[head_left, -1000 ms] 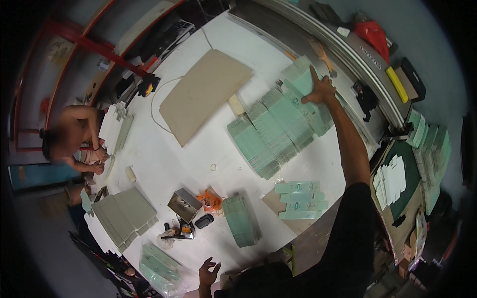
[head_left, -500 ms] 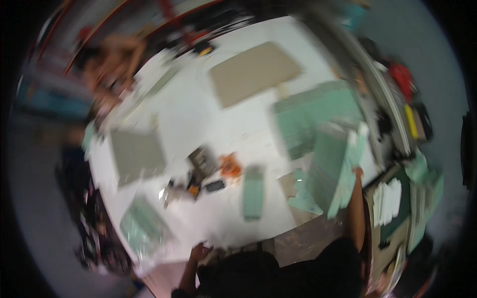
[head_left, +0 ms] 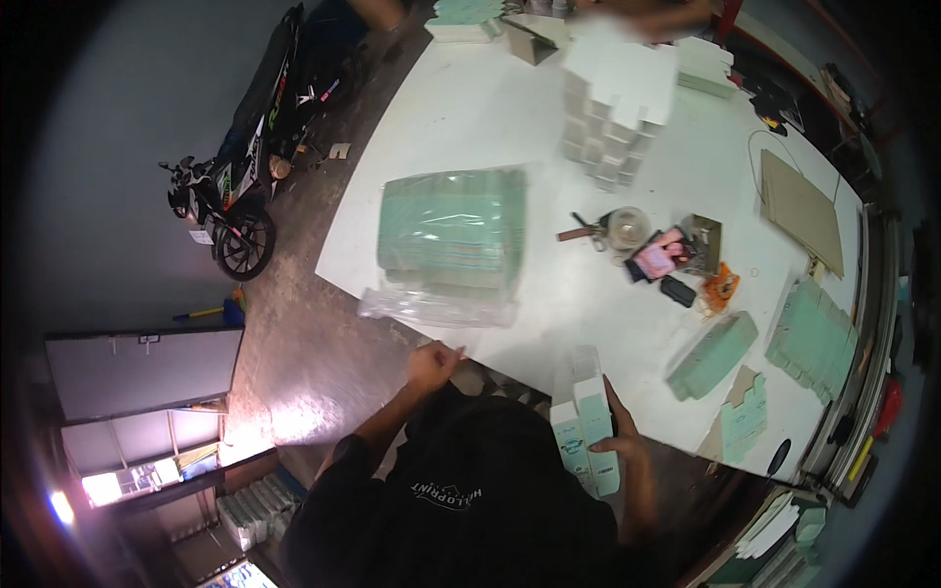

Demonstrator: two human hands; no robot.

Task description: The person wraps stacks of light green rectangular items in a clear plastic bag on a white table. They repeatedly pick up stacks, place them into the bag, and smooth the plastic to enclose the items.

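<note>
Upright in my right hand (head_left: pixel 627 441), close to my body at the table's near edge, are a few flat green-and-white folding cartons (head_left: pixel 586 431). Its fingers wrap their right side. My left hand (head_left: pixel 436 365) is closed, just off the near edge of the table, and whether anything is in its curled fingers is hidden. The nearest thing to it is a clear plastic bag (head_left: pixel 451 240) packed with a thick stack of green cartons.
The white table (head_left: pixel 470 118) also bears another green carton stack (head_left: pixel 714 355), a fanned row of cartons (head_left: pixel 812 338), an orange wrapper (head_left: pixel 720 287), a round container (head_left: pixel 627 230) and a brown board (head_left: pixel 802 211). White cartons (head_left: pixel 613 108) are piled near another person's arm (head_left: pixel 647 18). A motorcycle (head_left: pixel 245 186) stands left.
My view has swung left. My right hand, earlier at a green carton stack on the table's right side, now holds flat cartons before my body. My left hand has gone from spread to closed.
</note>
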